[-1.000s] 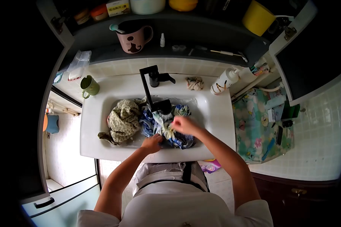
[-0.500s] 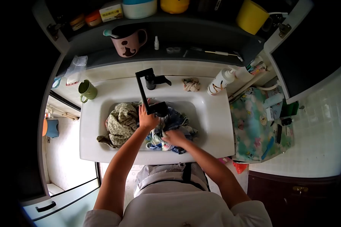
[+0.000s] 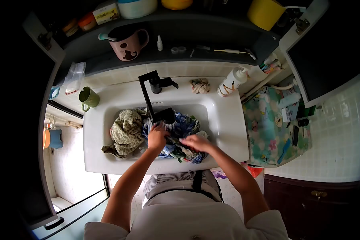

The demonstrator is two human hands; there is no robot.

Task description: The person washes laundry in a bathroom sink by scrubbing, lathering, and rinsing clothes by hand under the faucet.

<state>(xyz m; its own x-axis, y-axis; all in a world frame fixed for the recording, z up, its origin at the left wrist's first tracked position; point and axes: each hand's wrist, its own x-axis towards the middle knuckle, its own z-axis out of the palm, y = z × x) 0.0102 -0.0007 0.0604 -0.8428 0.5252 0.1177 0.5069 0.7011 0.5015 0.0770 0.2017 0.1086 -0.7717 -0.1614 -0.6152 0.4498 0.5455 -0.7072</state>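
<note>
A white sink holds a heap of wet cloth. The blue patterned cloth lies in its middle and right part, a beige-green patterned cloth on the left. My left hand is on the blue cloth, just below the black faucet, its fingers partly hidden by the faucet and the cloth. Over the right part of the same cloth is my right hand, slightly blurred, fingers pointing left. Whether either hand grips the cloth cannot be made out.
On the sink's rim stand a green cup, a small crumpled cloth and a white pump bottle. Above is a dark shelf with a pink mug. Open cabinet doors flank both sides. A patterned mat with small items lies right.
Since the first frame my left hand has moved up to the faucet. My right hand went down into the cloth, then slightly up and right. The blue cloth has shifted and bunched differently.
</note>
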